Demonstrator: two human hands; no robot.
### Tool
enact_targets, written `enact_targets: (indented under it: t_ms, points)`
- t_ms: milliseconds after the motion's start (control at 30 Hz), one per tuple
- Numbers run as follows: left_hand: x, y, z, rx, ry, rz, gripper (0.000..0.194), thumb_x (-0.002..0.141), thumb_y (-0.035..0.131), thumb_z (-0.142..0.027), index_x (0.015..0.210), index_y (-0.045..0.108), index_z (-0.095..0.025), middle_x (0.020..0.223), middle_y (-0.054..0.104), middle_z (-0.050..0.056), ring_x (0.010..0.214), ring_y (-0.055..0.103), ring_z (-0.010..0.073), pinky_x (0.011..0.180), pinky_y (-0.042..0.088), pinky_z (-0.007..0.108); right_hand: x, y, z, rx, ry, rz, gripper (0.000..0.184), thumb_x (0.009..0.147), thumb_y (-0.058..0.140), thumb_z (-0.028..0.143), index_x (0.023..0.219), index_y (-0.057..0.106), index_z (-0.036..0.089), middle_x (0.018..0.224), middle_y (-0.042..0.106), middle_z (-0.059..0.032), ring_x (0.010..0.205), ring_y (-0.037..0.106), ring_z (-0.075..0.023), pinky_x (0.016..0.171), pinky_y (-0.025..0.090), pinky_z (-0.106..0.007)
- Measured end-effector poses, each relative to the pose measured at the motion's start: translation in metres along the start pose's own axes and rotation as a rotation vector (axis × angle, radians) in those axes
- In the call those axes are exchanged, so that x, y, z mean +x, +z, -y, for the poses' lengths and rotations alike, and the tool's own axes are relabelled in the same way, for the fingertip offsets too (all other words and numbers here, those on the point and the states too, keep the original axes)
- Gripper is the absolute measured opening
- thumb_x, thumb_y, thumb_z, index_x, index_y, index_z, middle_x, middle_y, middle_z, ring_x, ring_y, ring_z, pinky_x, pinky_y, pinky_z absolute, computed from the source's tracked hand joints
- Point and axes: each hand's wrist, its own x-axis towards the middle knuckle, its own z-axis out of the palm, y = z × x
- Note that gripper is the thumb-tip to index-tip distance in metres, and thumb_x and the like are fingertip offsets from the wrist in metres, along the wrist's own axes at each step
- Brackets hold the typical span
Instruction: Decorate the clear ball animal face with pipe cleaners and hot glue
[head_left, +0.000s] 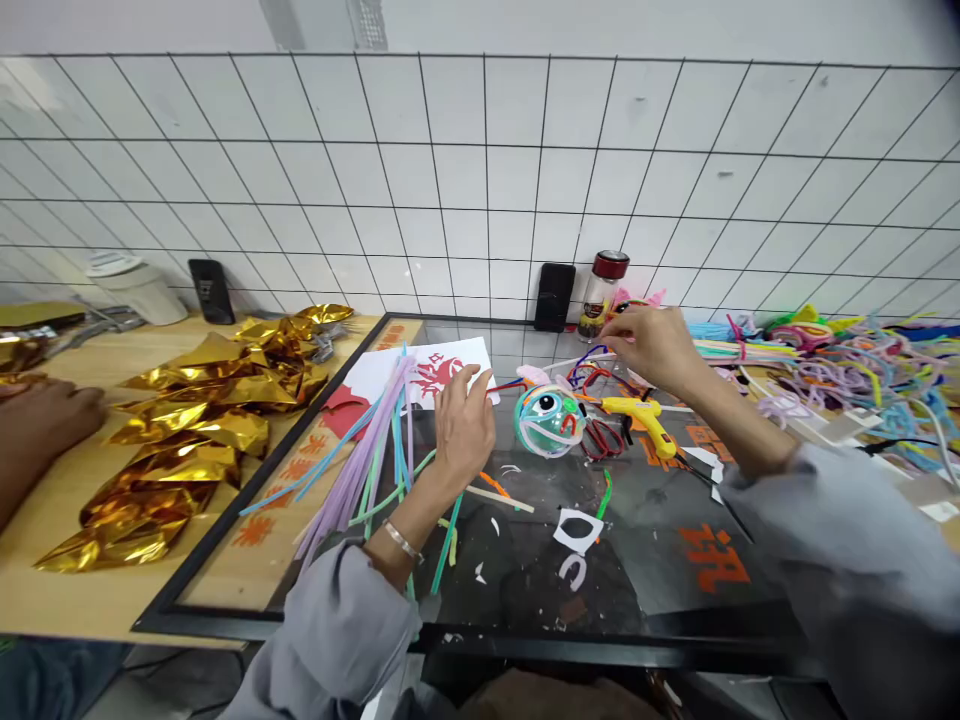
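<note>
My left hand is over the table, its fingers apart and bent, beside a white paper with a red printed design. A bundle of pastel pipe cleaners lies left of it. Farther right, my right hand is raised with fingers pinched together; what they hold, if anything, is hidden. Between the hands sits a green transparent ball with a cartoon eye and pipe cleaners around it. Just right of the ball lies a yellow glue gun, below my right hand.
Gold foil pieces cover the left table, near another person's hand. Many coloured pipe cleaners are piled on the right. A jar with a dark red lid and a black phone stand by the tiled wall. Paper scraps lie in front.
</note>
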Motion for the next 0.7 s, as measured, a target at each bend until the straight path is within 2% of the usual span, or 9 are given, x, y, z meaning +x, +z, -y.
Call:
enact_targets:
  t_ms: [100,133,233,367,433,533,700]
  points:
    - [0.000,0.000,0.003,-0.029,-0.023,-0.006,0.042,0.089,0.046,-0.013,0.129,0.059,-0.014,0.135,0.057,0.018,0.122,0.057,0.0313,0.098,0.048,0.048,0.025,0.023,-0.012,-0.228,0.095,0.324,0.029,0.087,0.052,0.020,0.101,0.078,0.020,0.106,0.077,-0.0086,0.102,0.068,-0.0257,0.085,0.045,-0.034]
    - [0.001,0.000,0.004,-0.033,-0.026,-0.009,0.042,0.089,0.046,-0.013,0.129,0.060,-0.014,0.136,0.057,0.018,0.122,0.057,0.0313,0.098,0.048,0.048,0.031,0.032,-0.015,-0.246,0.106,0.373,0.029,0.086,0.053,0.018,0.101,0.078,0.020,0.106,0.077,-0.0085,0.104,0.068,-0.0254,0.085,0.045,-0.033]
    - [0.002,-0.002,0.005,-0.033,-0.027,-0.015,0.043,0.088,0.047,-0.013,0.129,0.060,-0.013,0.136,0.057,0.018,0.122,0.056,0.0318,0.098,0.048,0.049,0.039,0.054,-0.022,-0.267,0.111,0.467,0.027,0.083,0.058,0.017,0.100,0.079,0.020,0.109,0.077,-0.0087,0.106,0.068,-0.0252,0.085,0.046,-0.031]
    - [0.002,-0.003,0.005,-0.030,-0.024,-0.016,0.042,0.089,0.046,-0.013,0.128,0.060,-0.014,0.134,0.058,0.018,0.120,0.057,0.0310,0.096,0.049,0.048,0.044,0.075,-0.025,-0.297,0.114,0.559,0.025,0.088,0.058,0.019,0.105,0.076,0.017,0.114,0.074,-0.0135,0.111,0.066,-0.0266,0.092,0.047,-0.035]
    - [0.001,-0.003,0.006,-0.025,-0.023,-0.016,0.041,0.089,0.046,-0.013,0.128,0.060,-0.015,0.134,0.058,0.017,0.120,0.058,0.0302,0.097,0.048,0.048,0.046,0.082,-0.025,-0.317,0.119,0.604,0.024,0.093,0.059,0.025,0.111,0.071,0.015,0.117,0.071,-0.0134,0.111,0.065,-0.0253,0.095,0.049,-0.039]
    - [0.002,-0.002,0.007,-0.023,-0.026,-0.016,0.041,0.089,0.046,-0.011,0.127,0.061,-0.015,0.134,0.058,0.017,0.120,0.058,0.0303,0.097,0.048,0.048,0.049,0.092,-0.026,-0.342,0.131,0.674,0.035,0.095,0.061,0.037,0.123,0.061,0.017,0.125,0.063,-0.0105,0.109,0.064,-0.0226,0.092,0.055,-0.044]
    - [0.002,-0.002,0.008,-0.021,-0.028,-0.015,0.040,0.088,0.047,-0.010,0.126,0.061,-0.014,0.133,0.059,0.017,0.120,0.058,0.0300,0.097,0.048,0.047,0.049,0.106,-0.029,-0.348,0.151,0.752,0.039,0.094,0.062,0.037,0.127,0.059,0.017,0.127,0.061,-0.0102,0.109,0.063,-0.0228,0.090,0.056,-0.044]
